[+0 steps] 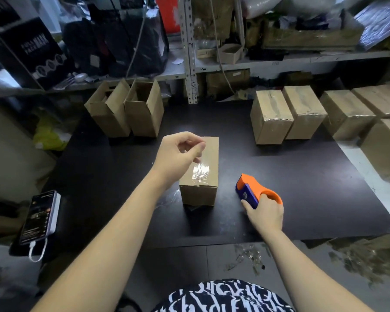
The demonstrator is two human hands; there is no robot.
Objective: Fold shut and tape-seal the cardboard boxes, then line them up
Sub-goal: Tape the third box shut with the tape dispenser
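Clear tape [200, 173] first: its far end is pinched in the curled fingers of the left hand [178, 154], right over the shut cardboard box [199, 188] mid-table. Right hand [266, 213] grips the orange tape dispenser [254, 191], resting on the black table [302, 188] beside it. Sealed boxes [286, 113] line the right rear, open boxes [124, 109] the left. The white lettering on the black carton [29, 48] is too blurred to read.

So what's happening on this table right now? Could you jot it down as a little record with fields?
left hand: fingers curled above the middle box; whether they pinch tape is unclear
right hand: grips the tape dispenser, low over the table
middle box: closed, clear tape across its top
open boxes: two, back left
sealed boxes: in a row, back right
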